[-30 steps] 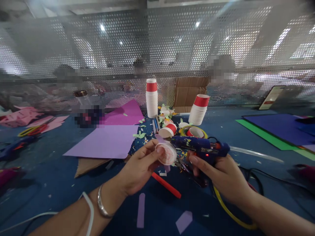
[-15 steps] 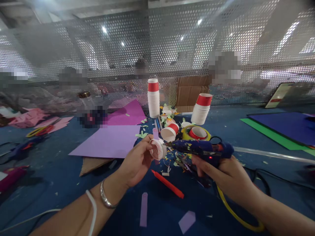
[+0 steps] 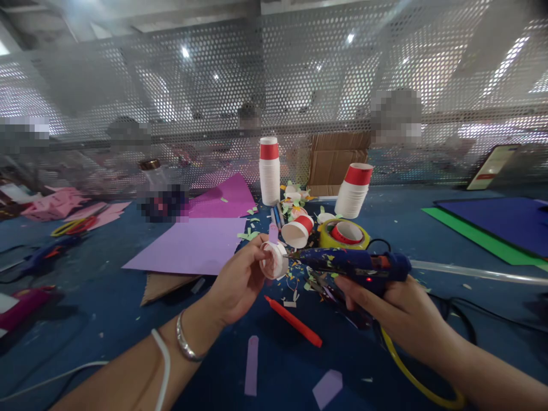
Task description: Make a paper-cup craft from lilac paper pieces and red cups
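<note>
Between the thumb and fingers of my left hand point(image 3: 240, 279) is a short white paper cup piece point(image 3: 280, 264), its round opening facing me. A small purple paper strip point(image 3: 273, 233) stands up from its upper edge. My right hand point(image 3: 396, 308) is wrapped round the handle of a blue hot glue gun point(image 3: 346, 261), which has a small red light lit and a clear glue stick point(image 3: 475, 273) out of its back. The gun's nozzle points left, at the right side of the cup piece; whether it touches is too small to tell.
Below the hands lie a red marker point(image 3: 295, 322) and a purple strip point(image 3: 252, 365). Behind them are a tipped cup point(image 3: 297, 231), yellow tape point(image 3: 363, 237) and stacked cups point(image 3: 269, 177). Purple sheets point(image 3: 184, 251) lie left, blue sheets point(image 3: 496, 222) right. Scissors and paper scraps are around.
The whole view has shifted slightly, with things appearing a little further right. Both hands keep their grips, and the glue gun's nozzle stays at the cup piece.
</note>
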`<state>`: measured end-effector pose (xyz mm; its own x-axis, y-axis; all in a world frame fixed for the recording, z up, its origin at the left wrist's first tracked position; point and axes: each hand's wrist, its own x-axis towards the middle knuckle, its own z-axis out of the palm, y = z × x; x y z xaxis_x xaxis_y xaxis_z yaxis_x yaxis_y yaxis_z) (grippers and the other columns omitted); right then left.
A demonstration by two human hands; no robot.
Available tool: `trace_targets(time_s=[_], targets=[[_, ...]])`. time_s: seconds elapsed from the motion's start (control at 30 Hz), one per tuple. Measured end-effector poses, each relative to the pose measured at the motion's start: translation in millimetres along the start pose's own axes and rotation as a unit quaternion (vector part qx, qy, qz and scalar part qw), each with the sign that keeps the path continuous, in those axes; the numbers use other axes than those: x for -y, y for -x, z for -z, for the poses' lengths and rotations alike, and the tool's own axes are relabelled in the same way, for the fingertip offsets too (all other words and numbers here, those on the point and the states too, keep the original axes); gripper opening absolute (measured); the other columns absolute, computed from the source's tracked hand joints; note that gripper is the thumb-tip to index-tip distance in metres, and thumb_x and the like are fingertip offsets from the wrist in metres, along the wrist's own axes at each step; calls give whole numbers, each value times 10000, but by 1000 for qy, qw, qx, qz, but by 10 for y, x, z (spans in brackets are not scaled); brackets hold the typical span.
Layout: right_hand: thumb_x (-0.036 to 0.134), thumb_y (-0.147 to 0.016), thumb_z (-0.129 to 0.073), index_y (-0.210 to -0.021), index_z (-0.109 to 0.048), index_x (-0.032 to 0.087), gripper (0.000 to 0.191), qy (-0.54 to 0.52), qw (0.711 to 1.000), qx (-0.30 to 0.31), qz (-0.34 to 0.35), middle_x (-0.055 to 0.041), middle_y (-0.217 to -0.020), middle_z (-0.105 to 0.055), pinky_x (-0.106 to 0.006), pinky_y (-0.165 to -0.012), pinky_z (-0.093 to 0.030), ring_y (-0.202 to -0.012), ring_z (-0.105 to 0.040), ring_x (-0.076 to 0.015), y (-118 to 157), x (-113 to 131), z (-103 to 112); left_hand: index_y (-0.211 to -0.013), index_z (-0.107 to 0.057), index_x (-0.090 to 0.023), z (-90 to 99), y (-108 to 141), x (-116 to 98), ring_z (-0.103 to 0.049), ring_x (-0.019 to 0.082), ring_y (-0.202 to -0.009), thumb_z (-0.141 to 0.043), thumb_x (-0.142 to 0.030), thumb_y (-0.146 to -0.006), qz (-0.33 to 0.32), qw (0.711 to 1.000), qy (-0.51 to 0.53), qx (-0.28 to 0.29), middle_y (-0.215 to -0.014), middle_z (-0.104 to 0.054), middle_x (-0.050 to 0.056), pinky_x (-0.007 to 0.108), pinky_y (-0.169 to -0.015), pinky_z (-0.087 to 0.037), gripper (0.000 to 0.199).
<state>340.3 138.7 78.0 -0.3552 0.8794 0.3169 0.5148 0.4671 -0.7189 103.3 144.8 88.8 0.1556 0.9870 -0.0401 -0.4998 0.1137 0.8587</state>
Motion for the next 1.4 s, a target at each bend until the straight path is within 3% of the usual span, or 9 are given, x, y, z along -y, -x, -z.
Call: trace_targets(time_s=[0.33,0.93,1.4], targets=[[533,-947,-438,-540,-615,221,543,21,1000,13,-4,-18,-501,-635,-248,-466,-458,-472,-587,-142,-14,6,26,-709,-607,-163,-37,-1,-36,-447,67,-556,-624,-117,-666,2,1000,13,-16,-638,-546,-50,183,-536,-377,65],[499,-939,-466,-538,-600,221,506,15,1000,10,16,13,-472,-570,-239,-467,-432,-457,-508,-124,-41,43,27,-648,-620,-168,-59,12,-65,-445,76,-545,-652,-140,-625,-16,999,-1,-40,-602,-546,-48,191,-516,-381,48],[447,-941,-486,-535,-559,239,462,27,999,8,21,20,-467,-571,-259,-487,-458,-458,-525,-134,-35,52,31,-681,-620,-168,-33,10,-60,-432,87,-552,-629,-165,-623,-21,997,-45,-59,-633,-543,-30,213,-522,-358,58]])
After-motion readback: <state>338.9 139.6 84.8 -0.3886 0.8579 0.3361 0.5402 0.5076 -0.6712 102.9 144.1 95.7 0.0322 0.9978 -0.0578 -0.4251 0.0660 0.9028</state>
